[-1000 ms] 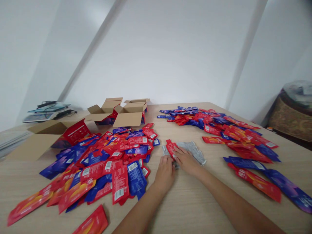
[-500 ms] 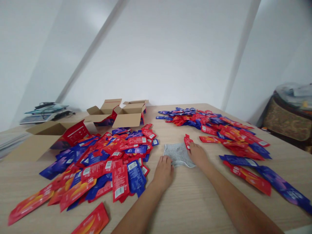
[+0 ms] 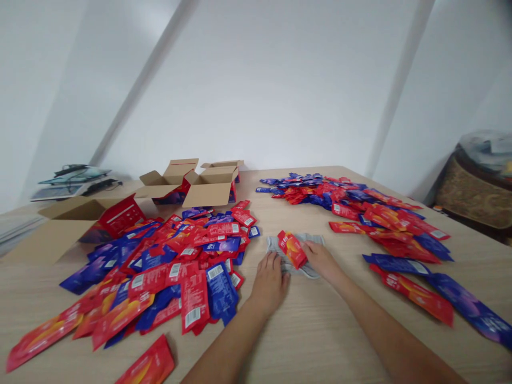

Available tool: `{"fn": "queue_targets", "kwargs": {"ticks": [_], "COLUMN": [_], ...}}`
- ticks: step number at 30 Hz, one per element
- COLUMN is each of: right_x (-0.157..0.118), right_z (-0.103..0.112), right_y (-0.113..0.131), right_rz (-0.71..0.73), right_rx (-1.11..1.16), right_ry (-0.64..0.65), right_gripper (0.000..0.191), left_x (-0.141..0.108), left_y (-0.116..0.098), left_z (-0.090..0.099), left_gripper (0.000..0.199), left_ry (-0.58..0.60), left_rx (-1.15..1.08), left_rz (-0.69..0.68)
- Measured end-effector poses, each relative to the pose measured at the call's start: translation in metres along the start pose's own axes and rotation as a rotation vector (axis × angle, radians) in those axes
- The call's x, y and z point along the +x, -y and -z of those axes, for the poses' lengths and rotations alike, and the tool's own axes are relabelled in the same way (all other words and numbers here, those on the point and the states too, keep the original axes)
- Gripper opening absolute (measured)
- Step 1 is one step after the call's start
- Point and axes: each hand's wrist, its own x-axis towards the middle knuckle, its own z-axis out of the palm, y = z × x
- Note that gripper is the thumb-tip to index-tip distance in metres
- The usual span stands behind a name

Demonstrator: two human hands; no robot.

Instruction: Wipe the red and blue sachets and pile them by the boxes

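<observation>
A small grey cloth (image 3: 312, 271) lies on the table in front of me. My left hand (image 3: 270, 282) rests on its left edge, fingers lying over the fabric and thumb apart, holding nothing. Above the cloth, my right hand (image 3: 321, 260) pinches a red sachet (image 3: 292, 248) by its right side. The sachet's printed face with an orange-yellow picture is turned up. To the left spreads a heap of red and blue sachets (image 3: 194, 290). Another pile of such sachets (image 3: 384, 216) stretches along the right and back.
Open cardboard boxes (image 3: 210, 196) stand at the back left, with a nearer open box (image 3: 64, 232) on the left. Beyond it are stacked papers and cables (image 3: 74, 184). A patterned bag (image 3: 476, 186) sits at the far right. A white wall (image 3: 280, 85) rises behind the table.
The red sachet in my right hand has come left over the cloth and now shows its pictured face instead of its barcode side. My left hand has barely moved.
</observation>
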Motion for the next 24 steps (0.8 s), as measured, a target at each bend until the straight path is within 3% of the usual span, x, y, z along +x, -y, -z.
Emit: {"fn": "queue_targets", "kwargs": {"ticks": [4,9,15,24], "right_x": [-0.009,-0.013,-0.017,-0.003], "right_z": [0.0,-0.004,-0.018,0.005], "right_y": [0.02,0.025,0.027,-0.01], "right_rz": [0.094,0.083,0.206,-0.028], "right_rx": [-0.383,-0.484,-0.539,-0.713], "right_ry": [0.012,-0.001,0.155,0.039], "right_gripper": [0.039,0.047,0.042,0.04], "left_x": [-0.001,0.001,0.001,-0.001], "left_y": [-0.003,-0.008,-0.014,-0.016], "left_z": [0.003,0.006,0.007,0.011], "left_gripper": [0.042,0.044,0.047,0.048], "left_ry": [0.024,0.078,0.109,0.141], "left_rx": [0.029,0.08,0.136,0.212], "left_rz": [-0.003,0.026,0.06,0.063]}}
